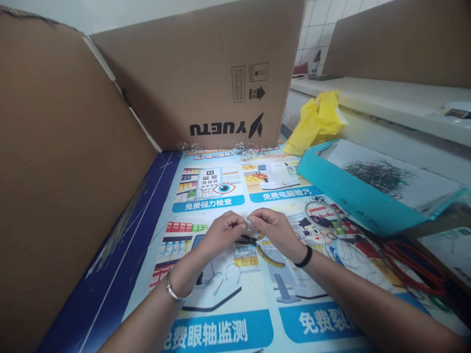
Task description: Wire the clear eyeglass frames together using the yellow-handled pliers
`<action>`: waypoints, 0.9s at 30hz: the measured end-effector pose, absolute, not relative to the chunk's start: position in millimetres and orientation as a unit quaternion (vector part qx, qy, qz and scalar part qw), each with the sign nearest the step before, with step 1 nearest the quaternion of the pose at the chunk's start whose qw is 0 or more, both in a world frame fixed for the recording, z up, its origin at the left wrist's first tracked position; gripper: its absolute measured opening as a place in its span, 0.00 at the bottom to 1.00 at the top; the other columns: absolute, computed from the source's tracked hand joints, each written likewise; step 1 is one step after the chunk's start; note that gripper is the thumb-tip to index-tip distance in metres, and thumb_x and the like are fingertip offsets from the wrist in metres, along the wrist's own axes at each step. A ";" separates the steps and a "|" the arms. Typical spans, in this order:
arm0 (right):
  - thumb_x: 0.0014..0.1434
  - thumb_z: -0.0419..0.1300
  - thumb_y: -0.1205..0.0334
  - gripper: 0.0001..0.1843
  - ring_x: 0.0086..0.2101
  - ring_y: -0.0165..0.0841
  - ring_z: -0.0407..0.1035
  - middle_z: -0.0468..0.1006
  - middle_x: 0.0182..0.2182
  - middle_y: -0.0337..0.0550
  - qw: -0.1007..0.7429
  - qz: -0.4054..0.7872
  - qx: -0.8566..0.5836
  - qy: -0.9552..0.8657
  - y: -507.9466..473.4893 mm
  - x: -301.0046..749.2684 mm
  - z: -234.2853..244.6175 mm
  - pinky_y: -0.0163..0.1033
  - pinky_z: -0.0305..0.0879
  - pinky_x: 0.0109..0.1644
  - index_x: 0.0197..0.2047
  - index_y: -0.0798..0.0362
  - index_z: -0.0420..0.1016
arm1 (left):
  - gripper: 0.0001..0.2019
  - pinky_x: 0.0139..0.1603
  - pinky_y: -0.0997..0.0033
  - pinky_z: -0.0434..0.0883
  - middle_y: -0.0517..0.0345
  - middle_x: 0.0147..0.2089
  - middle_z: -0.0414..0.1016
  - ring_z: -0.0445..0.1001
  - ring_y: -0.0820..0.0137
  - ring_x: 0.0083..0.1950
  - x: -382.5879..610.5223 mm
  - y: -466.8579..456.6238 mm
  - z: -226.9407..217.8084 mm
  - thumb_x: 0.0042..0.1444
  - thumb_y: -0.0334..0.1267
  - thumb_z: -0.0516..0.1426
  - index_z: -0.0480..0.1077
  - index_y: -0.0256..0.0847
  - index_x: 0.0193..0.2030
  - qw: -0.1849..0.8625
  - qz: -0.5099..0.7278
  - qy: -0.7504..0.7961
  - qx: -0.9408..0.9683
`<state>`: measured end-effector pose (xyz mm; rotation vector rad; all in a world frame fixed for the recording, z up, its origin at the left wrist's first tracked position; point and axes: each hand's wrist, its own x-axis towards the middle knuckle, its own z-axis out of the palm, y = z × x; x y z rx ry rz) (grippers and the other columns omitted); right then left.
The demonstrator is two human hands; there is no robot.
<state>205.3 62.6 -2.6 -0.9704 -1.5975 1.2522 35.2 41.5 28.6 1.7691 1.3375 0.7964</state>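
My left hand (228,231) and my right hand (275,230) meet over the printed mat, fingertips pinched close together. Between them is a thin silvery wire (249,225), partly covered by the fingers; its exact shape is hard to make out. Under the hands lies a pair of pliers with yellow handles (270,257), its dark jaws pointing left, touched by neither hand as far as I can see. Curved wire pieces (216,280) rest on the mat nearer to me, left of the pliers.
Cardboard panels (206,73) stand at the left and back. Wire tangles (250,150) lie along the back panel's foot. On the right are a turquoise box (353,198) holding a wire heap (379,175), a yellow bag (316,122) and a red cord coil (414,269). Straight wires (117,235) lie left.
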 end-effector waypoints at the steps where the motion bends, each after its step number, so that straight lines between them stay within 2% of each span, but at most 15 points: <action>1: 0.56 0.57 0.56 0.10 0.24 0.27 0.62 0.69 0.21 0.35 0.431 0.502 -0.389 -0.641 62.6 205.3 -2.5 0.34 0.60 0.29 0.29 0.53 0.72 | 0.07 0.41 0.69 0.65 0.59 0.30 0.68 0.68 0.69 0.36 35.0 41.5 29.0 0.53 0.33 0.53 0.67 0.39 0.25 0.382 0.309 0.523 0.697; 10: 0.56 0.57 0.55 0.11 0.24 0.28 0.62 0.69 0.22 0.36 0.439 0.488 -0.402 -0.638 60.7 205.0 -2.7 0.35 0.60 0.29 0.28 0.53 0.71 | 0.03 0.43 0.70 0.66 0.59 0.33 0.70 0.69 0.70 0.38 31.5 42.3 27.5 0.51 0.30 0.55 0.70 0.39 0.29 0.386 0.293 0.488 0.726; 15: 0.56 0.57 0.57 0.10 0.25 0.28 0.62 0.69 0.22 0.36 0.442 0.483 -0.404 -0.638 59.9 204.2 -1.3 0.35 0.59 0.30 0.27 0.53 0.71 | 0.06 0.41 0.71 0.67 0.58 0.32 0.71 0.71 0.70 0.37 31.9 43.2 21.5 0.51 0.29 0.55 0.73 0.39 0.29 0.377 0.295 0.500 0.722; 27: 0.56 0.57 0.56 0.11 0.26 0.29 0.62 0.69 0.23 0.37 0.447 0.473 -0.402 -0.644 55.7 201.7 -1.0 0.35 0.60 0.31 0.27 0.53 0.70 | 0.09 0.36 0.73 0.64 0.60 0.28 0.70 0.69 0.71 0.33 32.4 42.2 20.8 0.52 0.27 0.54 0.73 0.40 0.26 0.229 0.233 0.491 0.807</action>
